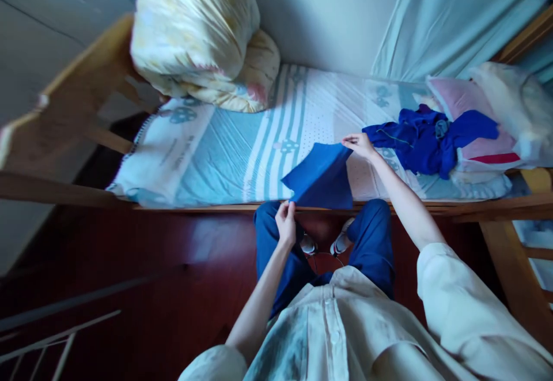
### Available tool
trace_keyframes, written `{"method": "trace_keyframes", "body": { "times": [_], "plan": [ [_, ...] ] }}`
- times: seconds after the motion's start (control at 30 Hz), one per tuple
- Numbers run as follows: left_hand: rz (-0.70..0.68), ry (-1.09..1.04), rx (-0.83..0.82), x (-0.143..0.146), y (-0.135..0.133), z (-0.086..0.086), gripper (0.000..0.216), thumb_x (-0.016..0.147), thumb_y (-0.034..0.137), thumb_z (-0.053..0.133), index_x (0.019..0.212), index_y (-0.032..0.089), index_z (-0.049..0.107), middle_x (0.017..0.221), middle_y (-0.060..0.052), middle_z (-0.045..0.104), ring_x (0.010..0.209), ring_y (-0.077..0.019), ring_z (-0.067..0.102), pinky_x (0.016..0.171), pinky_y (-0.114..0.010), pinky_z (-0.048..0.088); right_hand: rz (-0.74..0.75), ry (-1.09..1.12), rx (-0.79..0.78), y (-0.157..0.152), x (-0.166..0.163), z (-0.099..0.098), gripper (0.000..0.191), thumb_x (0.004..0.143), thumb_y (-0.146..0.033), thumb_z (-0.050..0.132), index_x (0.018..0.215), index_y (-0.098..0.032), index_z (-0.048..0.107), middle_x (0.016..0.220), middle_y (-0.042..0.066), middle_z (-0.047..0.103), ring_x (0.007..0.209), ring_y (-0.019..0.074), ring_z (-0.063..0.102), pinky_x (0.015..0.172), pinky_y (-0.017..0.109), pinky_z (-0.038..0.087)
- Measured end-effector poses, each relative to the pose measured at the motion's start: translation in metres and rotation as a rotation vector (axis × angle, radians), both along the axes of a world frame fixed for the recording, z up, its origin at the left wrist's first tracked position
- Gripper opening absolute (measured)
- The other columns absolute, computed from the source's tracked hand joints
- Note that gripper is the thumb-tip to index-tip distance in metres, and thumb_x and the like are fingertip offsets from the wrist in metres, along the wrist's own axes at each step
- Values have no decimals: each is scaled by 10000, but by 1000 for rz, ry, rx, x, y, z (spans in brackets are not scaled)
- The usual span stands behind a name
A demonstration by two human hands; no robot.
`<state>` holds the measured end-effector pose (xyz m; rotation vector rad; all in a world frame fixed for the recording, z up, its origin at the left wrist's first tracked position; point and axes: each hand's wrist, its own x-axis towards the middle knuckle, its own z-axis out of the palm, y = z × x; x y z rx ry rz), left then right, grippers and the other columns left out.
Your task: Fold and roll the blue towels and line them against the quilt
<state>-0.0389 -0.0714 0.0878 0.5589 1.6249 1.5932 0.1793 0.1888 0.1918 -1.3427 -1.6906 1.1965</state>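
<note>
Between my hands a flat piece of blue cloth (pixel 324 176) is stretched over the near edge of the bed, with one part folded or hanging down. My left hand (pixel 286 222) pinches its near left corner, just in front of the bed's edge. Farther up and to the right, my right hand (pixel 359 143) grips the far right corner between thumb and fingers. What kind of item the cloth is I cannot tell. Right of my right hand lies a crumpled heap of bright blue clothing (pixel 419 142), apart from the cloth.
A bed (pixel 224 156) with a patterned blue-and-white sheet runs across the view. A bulky floral yellow quilt (pixel 194 23) is piled at the left, a pink pillow (pixel 462 95) at the right. A wooden bed frame (pixel 64 191) borders the left end. A pale curtain (pixel 453 23) hangs behind.
</note>
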Motion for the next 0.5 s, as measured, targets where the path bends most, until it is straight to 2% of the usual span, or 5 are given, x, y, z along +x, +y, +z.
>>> {"method": "trace_keyframes", "body": {
  "times": [0.17, 0.33, 0.43, 0.5],
  "plan": [
    [-81, 232, 162, -39, 65, 99, 449, 775, 642, 725, 761, 216, 581, 722, 11, 573, 808, -168, 605, 797, -266, 507, -166, 142, 134, -23, 43, 57, 264, 705, -365, 885, 824, -165, 761, 861, 76, 783, 882, 203, 740, 868, 324, 584],
    [-148, 225, 384, -44, 117, 197, 499, 777, 645, 767, 782, 218, 509, 728, 23, 579, 776, -142, 618, 759, -257, 517, -220, 209, 315, -39, 72, 109, 356, 778, -453, 844, 1002, -190, 763, 971, 69, 777, 986, 209, 730, 854, 327, 605],
    [-200, 206, 448, -38, 132, 243, 481, 798, 571, 806, 798, 209, 491, 707, 40, 565, 742, -121, 609, 761, -255, 518, -217, 222, 398, -49, 88, 133, 403, 821, -492, 808, 1114, -224, 743, 978, 37, 752, 1000, 204, 721, 813, 330, 617],
    [-221, 188, 469, -35, 138, 266, 437, 832, 471, 820, 804, 196, 481, 663, 65, 529, 672, -85, 559, 756, -242, 512, -213, 233, 447, -54, 97, 144, 422, 845, -505, 786, 1169, -241, 727, 974, 21, 733, 990, 196, 718, 798, 331, 618]
  ]
}}
